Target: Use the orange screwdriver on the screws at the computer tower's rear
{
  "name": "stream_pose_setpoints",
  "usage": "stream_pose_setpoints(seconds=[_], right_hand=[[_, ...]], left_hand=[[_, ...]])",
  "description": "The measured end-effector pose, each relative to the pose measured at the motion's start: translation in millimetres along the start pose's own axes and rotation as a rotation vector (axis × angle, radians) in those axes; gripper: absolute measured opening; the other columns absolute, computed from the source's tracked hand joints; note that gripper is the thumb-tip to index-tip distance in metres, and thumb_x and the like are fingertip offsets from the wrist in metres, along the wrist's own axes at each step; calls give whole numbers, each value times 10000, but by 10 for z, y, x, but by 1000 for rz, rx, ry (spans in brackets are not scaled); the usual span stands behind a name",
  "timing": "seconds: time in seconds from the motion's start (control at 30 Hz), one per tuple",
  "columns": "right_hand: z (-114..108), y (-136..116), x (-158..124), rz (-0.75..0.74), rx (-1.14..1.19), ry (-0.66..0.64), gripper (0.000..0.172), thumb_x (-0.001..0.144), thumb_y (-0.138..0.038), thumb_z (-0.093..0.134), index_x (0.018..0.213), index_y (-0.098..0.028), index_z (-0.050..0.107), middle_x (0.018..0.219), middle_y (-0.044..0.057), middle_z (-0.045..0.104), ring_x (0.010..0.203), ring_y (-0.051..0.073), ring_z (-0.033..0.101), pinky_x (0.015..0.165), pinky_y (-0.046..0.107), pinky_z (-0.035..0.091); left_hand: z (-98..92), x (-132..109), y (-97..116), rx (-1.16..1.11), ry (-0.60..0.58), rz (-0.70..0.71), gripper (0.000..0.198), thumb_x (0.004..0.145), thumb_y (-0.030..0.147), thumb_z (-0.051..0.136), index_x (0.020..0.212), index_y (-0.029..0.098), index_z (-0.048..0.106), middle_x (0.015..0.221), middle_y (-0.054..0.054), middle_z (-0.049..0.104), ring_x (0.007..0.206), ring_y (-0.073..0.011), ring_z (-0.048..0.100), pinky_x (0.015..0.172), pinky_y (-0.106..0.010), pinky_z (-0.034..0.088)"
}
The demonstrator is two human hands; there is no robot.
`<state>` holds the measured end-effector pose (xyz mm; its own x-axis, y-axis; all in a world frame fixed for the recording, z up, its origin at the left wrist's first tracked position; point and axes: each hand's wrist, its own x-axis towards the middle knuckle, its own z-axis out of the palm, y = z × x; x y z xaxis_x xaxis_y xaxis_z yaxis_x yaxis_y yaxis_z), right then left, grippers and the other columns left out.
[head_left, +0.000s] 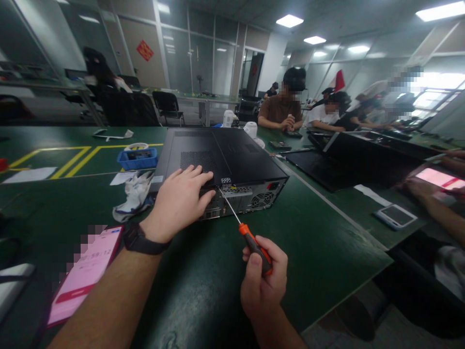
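Note:
A black desktop computer case [240, 155] lies flat on the green table, its rear panel with fan grille and ports facing me. My left hand [183, 201] rests open on the near left part of the case, fingers spread over the top cover and thumb at the rear edge. In my right hand [265, 276] is a screwdriver [250, 242] with an orange and dark handle, the fingers wrapped round it. Its thin shaft points up and left, and the tip meets the rear edge of the case near my left thumb. Whether a screw sits under the tip is too small to tell.
Left of the case are a white glove [135, 194], a blue bin [137, 159] and a roll of tape [136, 146]. A pink-screened phone [89, 274] lies by my left forearm. At right, a co-worker's hands hold another phone [441, 178] beside an opened black case [370, 150].

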<state>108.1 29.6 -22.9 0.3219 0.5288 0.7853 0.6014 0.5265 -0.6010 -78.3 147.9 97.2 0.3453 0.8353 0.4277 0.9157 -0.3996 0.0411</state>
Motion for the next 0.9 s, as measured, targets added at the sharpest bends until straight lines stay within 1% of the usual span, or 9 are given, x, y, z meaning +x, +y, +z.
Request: stream_pose_setpoints(seconds=[0.1,0.17,0.27,0.4,0.53,0.63,0.77,0.83,0.9], right_hand=[[-1,-34,47,-41,42,-8,302,1017,-245,556,1309,-190,609,982,63,708,765,170,721,667,328,640],[-4,-48,69,-61,38,-11,289,1008,-213,550,1289,-193,612,981,63,704,802,181,723,685,342,641],[-9,-40,56,-54,-1,-12,275,1012,-195,552,1275,-201,632,981,58,725,747,169,720,646,323,628],[-14,-6,5,-10,-35,-5,254,1035,-221,550,1264,-203,657,913,34,731,632,142,696,565,281,597],[-14,-16,19,-21,34,-43,287,1031,-245,543,1298,-193,632,968,58,717,713,162,714,629,318,626],[-7,-36,43,-40,42,-31,287,1020,-233,550,1294,-192,623,973,61,710,747,170,720,663,335,639],[-7,-24,34,-23,-42,-5,256,1025,-231,577,1269,-198,647,919,40,733,648,141,707,589,277,615],[-14,-8,19,-14,-45,-14,250,1036,-239,573,1268,-200,654,887,27,735,612,130,700,554,252,601],[-19,5,3,4,-18,-27,257,1047,-253,555,1280,-199,651,887,26,735,611,127,702,553,249,606]], left_hand=[[5,-2,2,2,0,-4,470,1014,369,585,1433,182,689,1527,-165,660,1448,-369,591,1217,-539,454],[4,-5,5,2,0,-5,472,1013,370,585,1435,185,687,1529,-161,660,1449,-364,591,1221,-538,452],[-1,-10,11,-3,3,-7,473,1013,367,583,1437,186,686,1535,-161,655,1451,-364,589,1224,-540,450],[-9,-12,18,0,3,-11,466,1013,363,587,1435,193,689,1535,-155,657,1457,-362,585,1225,-534,451],[-8,-10,14,4,1,-4,463,1014,360,590,1429,184,693,1526,-162,662,1446,-371,594,1217,-540,459],[1,-10,3,-5,5,-1,468,1014,366,588,1431,182,692,1526,-169,660,1449,-373,591,1216,-547,458],[4,-10,-2,-8,11,2,469,1015,373,586,1428,178,693,1524,-173,660,1444,-374,595,1216,-547,458],[-2,-9,4,-8,11,2,471,1015,371,588,1430,173,691,1526,-176,659,1446,-377,593,1216,-547,457],[-12,-7,14,-5,5,-3,468,1016,363,591,1433,176,690,1529,-172,657,1450,-375,589,1219,-543,455]])
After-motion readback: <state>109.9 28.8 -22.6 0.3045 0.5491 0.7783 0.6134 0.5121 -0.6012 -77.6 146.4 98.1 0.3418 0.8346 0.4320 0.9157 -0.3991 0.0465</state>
